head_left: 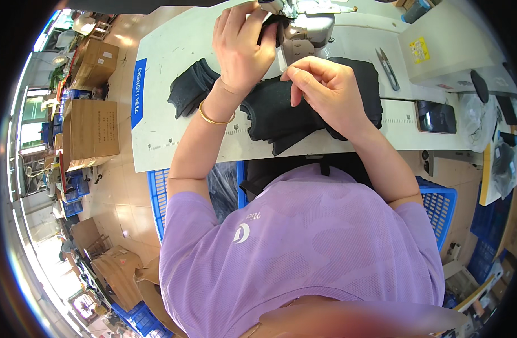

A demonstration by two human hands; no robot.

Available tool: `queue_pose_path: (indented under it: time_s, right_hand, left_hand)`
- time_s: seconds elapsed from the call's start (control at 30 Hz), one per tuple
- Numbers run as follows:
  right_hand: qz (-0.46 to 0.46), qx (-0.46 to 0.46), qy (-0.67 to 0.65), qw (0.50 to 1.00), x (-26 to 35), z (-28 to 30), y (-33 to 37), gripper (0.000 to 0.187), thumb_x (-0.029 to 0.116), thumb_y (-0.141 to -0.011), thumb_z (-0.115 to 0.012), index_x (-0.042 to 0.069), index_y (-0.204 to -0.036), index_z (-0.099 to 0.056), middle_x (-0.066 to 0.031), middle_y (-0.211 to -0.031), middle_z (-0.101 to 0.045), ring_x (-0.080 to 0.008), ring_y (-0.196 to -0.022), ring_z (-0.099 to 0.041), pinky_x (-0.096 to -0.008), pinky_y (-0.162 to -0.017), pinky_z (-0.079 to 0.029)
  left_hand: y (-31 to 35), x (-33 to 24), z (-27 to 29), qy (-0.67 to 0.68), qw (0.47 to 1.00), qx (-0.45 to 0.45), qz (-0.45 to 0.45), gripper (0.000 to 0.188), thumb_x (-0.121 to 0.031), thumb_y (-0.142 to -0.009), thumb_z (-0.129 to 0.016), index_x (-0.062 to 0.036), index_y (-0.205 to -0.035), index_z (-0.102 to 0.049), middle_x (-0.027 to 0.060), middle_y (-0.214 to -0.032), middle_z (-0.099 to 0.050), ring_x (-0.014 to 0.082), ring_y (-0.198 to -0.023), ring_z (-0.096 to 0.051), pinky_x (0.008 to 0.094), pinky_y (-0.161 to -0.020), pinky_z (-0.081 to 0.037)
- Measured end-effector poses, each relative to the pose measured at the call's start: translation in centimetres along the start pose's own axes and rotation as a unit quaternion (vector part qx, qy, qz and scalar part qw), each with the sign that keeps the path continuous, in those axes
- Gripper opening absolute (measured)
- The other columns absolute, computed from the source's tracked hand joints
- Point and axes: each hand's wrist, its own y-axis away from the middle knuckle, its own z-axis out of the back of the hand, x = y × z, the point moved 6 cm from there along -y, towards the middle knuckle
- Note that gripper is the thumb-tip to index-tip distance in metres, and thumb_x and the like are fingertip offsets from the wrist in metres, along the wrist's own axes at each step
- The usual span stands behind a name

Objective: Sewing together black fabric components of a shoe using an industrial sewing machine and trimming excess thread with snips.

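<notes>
My left hand reaches up to the sewing machine at the far edge of the worktable. Its thumb and fingers are closed on a small piece of black fabric beside the machine's head. My right hand is nearer, its thumb and forefinger pinched together. A narrow white strip lies by those fingertips; whether they grip it I cannot tell. Below both hands a stack of folded black cloth pieces spreads over the table. Another black cloth piece sits left of my left wrist.
Thread snips and a dark phone lie on the table to the right. Beyond them stands a whitish bin beside a clear plastic bag. Blue baskets flank me below the table edge. Cardboard boxes stand left.
</notes>
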Motion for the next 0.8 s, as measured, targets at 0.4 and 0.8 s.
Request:
queue_pose_path:
  time_s: [0.4,0.8]
  right_hand:
    - [-0.014,-0.008,0.002,1.000,0.1,-0.1,1.3,0.018,0.012,-0.097,-0.057,-0.001,-0.093,-0.069,-0.0043,-0.064,-0.063,-0.0005,-0.049,-0.042,-0.0178,-0.046,-0.032]
    - [-0.003,-0.061,0.010,0.998,-1.4,1.9,2.3,0.016,0.008,-0.097,-0.057,-0.004,-0.099,-0.068,-0.0063,-0.074,-0.066,-0.0024,-0.058,-0.050,-0.0164,-0.053,-0.037]
  left_hand:
    - [6.8,11.5,0.8,0.522,0.581,0.074,0.620,0.018,-0.004,-0.087,-0.058,0.0097,-0.096,-0.065,0.0170,-0.089,-0.069,0.0265,-0.076,-0.068,0.0336,-0.073,-0.057]
    - [10.2,16.0,12.5,0.038,0.925,-0.024,0.378,0.017,-0.004,-0.080,-0.061,0.0016,-0.094,-0.070,0.0106,-0.094,-0.070,0.0247,-0.082,-0.065,0.0339,-0.073,-0.051]
